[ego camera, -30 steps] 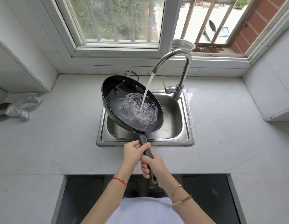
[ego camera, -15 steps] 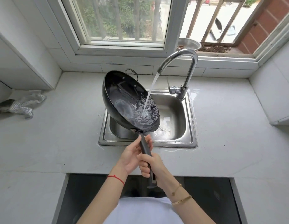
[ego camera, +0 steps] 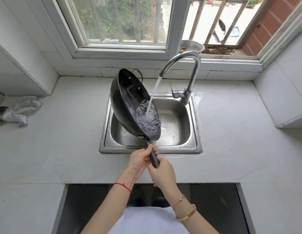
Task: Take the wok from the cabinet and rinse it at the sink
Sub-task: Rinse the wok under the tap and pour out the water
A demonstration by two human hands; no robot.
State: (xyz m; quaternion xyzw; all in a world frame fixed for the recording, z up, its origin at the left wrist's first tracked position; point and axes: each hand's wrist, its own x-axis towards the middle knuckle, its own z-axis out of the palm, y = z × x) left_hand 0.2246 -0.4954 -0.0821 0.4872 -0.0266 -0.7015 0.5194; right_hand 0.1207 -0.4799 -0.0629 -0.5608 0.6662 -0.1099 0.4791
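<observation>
I hold the round black metal wok (ego camera: 130,105) over the rectangular stainless steel sink (ego camera: 194,125), tipped steeply so its open side faces right and its left rim stands high. Its dark inner surface is glossy, with two pale rivets near the upper rim, and a small loop handle (ego camera: 138,72) sticks out at the far edge. A stream of water (ego camera: 153,93) falls from the curved chrome faucet (ego camera: 185,65) and strikes the lower inside of the wok, where it spreads in a rippled, foamy sheet and gathers toward the lower right rim. The wok's long dark straight handle (ego camera: 153,157) runs down toward me from a metal bracket under the rim.

My left hand (ego camera: 140,159) is curled around the upper part of that handle, thumb lying along it, fingers wrapped from the left side. My right hand (ego camera: 163,173) is clenched on the handle just below, touching the left hand, and it hides the handle's end. A thin red string circles my left wrist, and gold bracelets sit on my right.

The sink is set into a pale grey stone bench (ego camera: 62,141). A crumpled silvery cloth (ego camera: 16,110) lies well apart at the bench's left edge. Behind the faucet, a metal bowl (ego camera: 192,46) rests on the window ledge.
</observation>
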